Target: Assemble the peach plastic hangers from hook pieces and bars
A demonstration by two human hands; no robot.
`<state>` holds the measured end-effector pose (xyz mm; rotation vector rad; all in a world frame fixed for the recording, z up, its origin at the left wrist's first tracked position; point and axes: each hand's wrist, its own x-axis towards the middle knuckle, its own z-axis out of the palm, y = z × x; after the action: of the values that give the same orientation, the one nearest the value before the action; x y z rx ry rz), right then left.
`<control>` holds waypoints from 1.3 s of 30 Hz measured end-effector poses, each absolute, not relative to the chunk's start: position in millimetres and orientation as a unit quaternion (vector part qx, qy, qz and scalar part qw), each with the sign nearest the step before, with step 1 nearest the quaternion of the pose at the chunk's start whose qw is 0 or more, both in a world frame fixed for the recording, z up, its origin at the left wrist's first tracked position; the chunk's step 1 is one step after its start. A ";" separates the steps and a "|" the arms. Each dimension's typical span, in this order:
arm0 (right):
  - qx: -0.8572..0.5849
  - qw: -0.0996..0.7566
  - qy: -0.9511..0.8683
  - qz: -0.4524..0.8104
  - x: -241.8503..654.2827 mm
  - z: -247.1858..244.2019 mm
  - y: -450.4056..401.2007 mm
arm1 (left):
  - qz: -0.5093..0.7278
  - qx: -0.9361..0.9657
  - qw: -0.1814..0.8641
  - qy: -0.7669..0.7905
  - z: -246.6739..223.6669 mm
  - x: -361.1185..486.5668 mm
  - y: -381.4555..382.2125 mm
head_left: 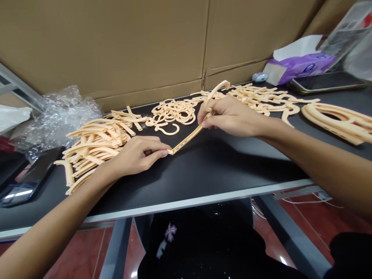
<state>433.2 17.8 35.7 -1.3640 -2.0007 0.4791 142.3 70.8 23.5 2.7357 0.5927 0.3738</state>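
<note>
We saw the person's left hand (pixel 136 155) and right hand (pixel 231 118) working together above a black table top (pixel 209 174). Both hands were narrow, closed on one long peach-coloured plastic strip (pixel 186 137) — neither of them was spread wide. The left hand pinched the lower end of this strip between the thumb and the fingers, and the right hand held it further along, just below the place where it curved up into a hook. The strip lay slanted between the two hands, and we could not tell if it was touching the table top.

Just beside the left hand lay a heap of similar curved strips (pixel 93 149), and beyond the strip we saw a tangle of curled hooks (pixel 171 113). The right hand was nearest to a third heap of peach pieces (pixel 261 97), and a stack of wider loops (pixel 334 124) lay at the right side of the table. Along the far edge stood a cardboard sheet (pixel 101 46) — to the left of the pieces was some bubble wrap (pixel 59 120), and to the right were a purple tissue packet (pixel 302 66) and a phone (pixel 327 82).
</note>
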 end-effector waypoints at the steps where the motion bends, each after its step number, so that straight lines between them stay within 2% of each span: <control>1: -0.518 0.331 -0.768 0.181 433.3 35.0 18.0 | 0.133 0.956 0.159 0.208 23.0 142.2 70.4; 11: -0.531 0.343 -0.753 0.183 430.3 37.4 13.5 | 0.167 0.957 0.091 0.218 17.2 143.9 65.3; 20: -0.546 0.349 -0.723 0.241 425.7 38.6 10.6 | 0.184 0.955 0.014 0.231 10.3 144.2 63.9; 29: -0.554 0.328 -0.731 0.227 425.9 43.8 9.5 | 0.199 0.956 -0.063 0.207 6.4 143.9 59.8; 39: -0.543 0.327 -0.755 0.170 426.0 43.6 9.9 | 0.164 0.955 -0.051 0.240 11.4 148.3 56.2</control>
<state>426.0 9.9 43.6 -1.4209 -1.9772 0.4453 148.3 56.2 11.4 3.1038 0.7804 0.5314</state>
